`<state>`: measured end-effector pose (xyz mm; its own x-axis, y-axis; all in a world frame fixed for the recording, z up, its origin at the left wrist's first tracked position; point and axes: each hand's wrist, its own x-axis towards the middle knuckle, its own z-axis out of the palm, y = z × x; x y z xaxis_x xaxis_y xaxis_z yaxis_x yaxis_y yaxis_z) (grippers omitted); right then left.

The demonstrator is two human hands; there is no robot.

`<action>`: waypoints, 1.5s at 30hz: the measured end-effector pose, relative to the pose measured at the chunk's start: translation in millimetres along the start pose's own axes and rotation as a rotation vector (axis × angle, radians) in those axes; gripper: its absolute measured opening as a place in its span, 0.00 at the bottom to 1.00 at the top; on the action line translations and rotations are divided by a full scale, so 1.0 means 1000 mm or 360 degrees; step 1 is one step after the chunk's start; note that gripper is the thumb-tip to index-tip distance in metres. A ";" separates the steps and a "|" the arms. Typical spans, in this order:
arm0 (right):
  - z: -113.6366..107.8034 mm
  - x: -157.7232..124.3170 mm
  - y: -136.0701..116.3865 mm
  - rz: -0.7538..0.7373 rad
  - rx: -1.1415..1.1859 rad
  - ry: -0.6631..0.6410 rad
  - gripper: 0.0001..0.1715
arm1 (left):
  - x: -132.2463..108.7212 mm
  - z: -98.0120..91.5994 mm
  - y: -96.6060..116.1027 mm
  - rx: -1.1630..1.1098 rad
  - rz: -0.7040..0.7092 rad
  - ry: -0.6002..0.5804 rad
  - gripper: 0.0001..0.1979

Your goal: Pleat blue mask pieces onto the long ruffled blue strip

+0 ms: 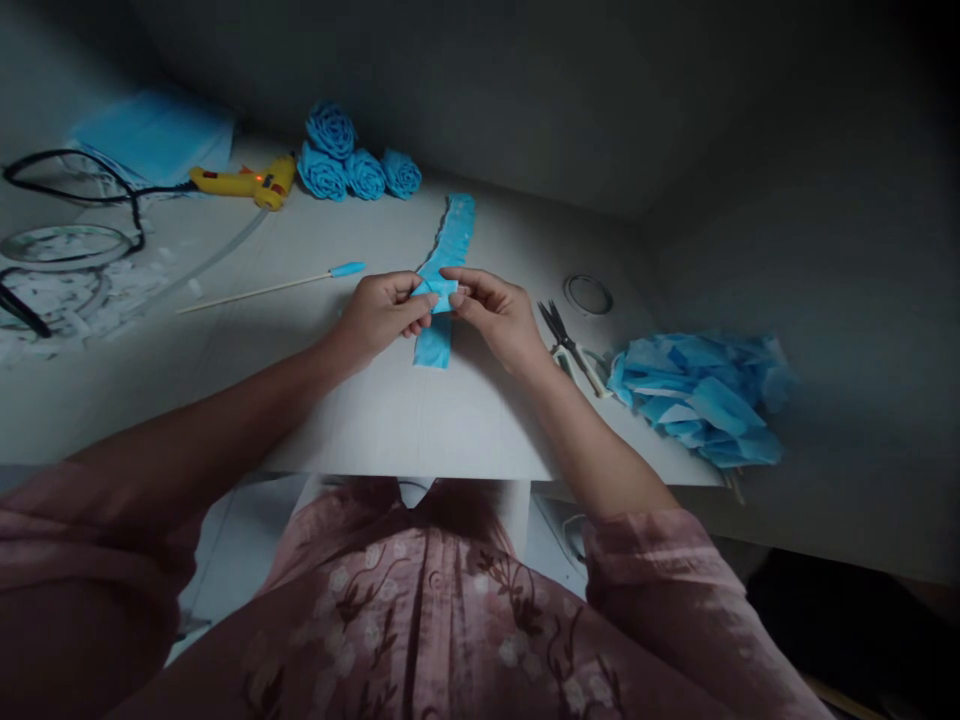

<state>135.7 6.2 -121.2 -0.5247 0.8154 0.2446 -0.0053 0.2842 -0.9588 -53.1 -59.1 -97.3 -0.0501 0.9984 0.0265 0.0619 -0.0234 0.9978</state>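
Both my hands meet over the middle of the white table, pinching a small piece of blue sheet material between them. My left hand [388, 308] grips the left side of this blue piece [444, 294] between thumb and fingers. On its right side, my right hand [491, 308] pinches it with thumb and index finger. Beneath the hands lies a long blue strip [455, 232] with a ruffled left edge, running away from me; its near end shows below my fingers. Left of my hands rests a thin stick [262, 292] with a blue pointed tip.
Several blue rolled flowers [330, 150] sit at the back, beside a yellow glue gun [251, 184] with a lit orange light. Scissors [571, 345], a ring [588, 294] and a blue pile [697, 395] lie right. Blue sheets [157, 130] and white scraps [60, 300] occupy the left.
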 end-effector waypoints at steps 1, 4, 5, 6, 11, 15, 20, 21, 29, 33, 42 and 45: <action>0.000 0.001 0.002 -0.0014 0.0008 0.0011 0.36 | 0.000 0.000 0.001 -0.0032 -0.0013 -0.0011 0.14; -0.001 0.001 0.005 -0.0027 0.0012 0.0060 0.36 | -0.002 0.000 0.003 -0.0146 -0.0042 -0.0049 0.16; -0.001 0.001 0.006 -0.0020 0.0002 0.0071 0.36 | -0.002 0.000 0.003 -0.0171 -0.0045 -0.0056 0.16; -0.001 0.001 0.006 -0.0011 -0.0010 0.0075 0.37 | -0.002 0.000 0.003 -0.0184 -0.0046 -0.0059 0.17; -0.001 -0.001 0.003 -0.0010 -0.0058 0.0064 0.38 | -0.003 0.001 0.002 -0.0185 -0.0057 -0.0044 0.17; 0.000 -0.001 0.000 -0.0025 -0.0059 0.0082 0.37 | -0.002 0.001 0.005 -0.0261 -0.0113 0.0018 0.11; 0.000 0.000 0.003 -0.0015 -0.0003 0.0096 0.37 | 0.000 0.002 0.007 -0.0240 -0.0070 0.0092 0.07; -0.001 0.001 0.003 -0.0016 0.0011 0.0098 0.37 | 0.000 0.002 0.007 -0.0213 -0.0045 0.0076 0.04; 0.000 0.000 0.003 0.0010 0.0008 0.0106 0.38 | -0.002 0.001 0.001 -0.0072 -0.0008 -0.0149 0.11; 0.001 0.000 0.001 0.0001 0.0013 0.0054 0.38 | -0.002 0.000 0.000 -0.0102 -0.0048 -0.0122 0.14; -0.001 -0.001 0.000 -0.0029 -0.0024 0.0044 0.38 | 0.002 0.000 0.001 -0.0497 -0.0229 -0.0092 0.05; -0.001 -0.001 0.000 -0.0029 -0.0070 0.0025 0.36 | 0.003 -0.001 0.001 -0.0455 -0.0147 -0.0015 0.06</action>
<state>137.0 5.6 -121.8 -0.5113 0.8176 0.2648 0.0226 0.3208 -0.9469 -54.1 -55.8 -96.4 -0.0334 0.9974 -0.0643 -0.2258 0.0552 0.9726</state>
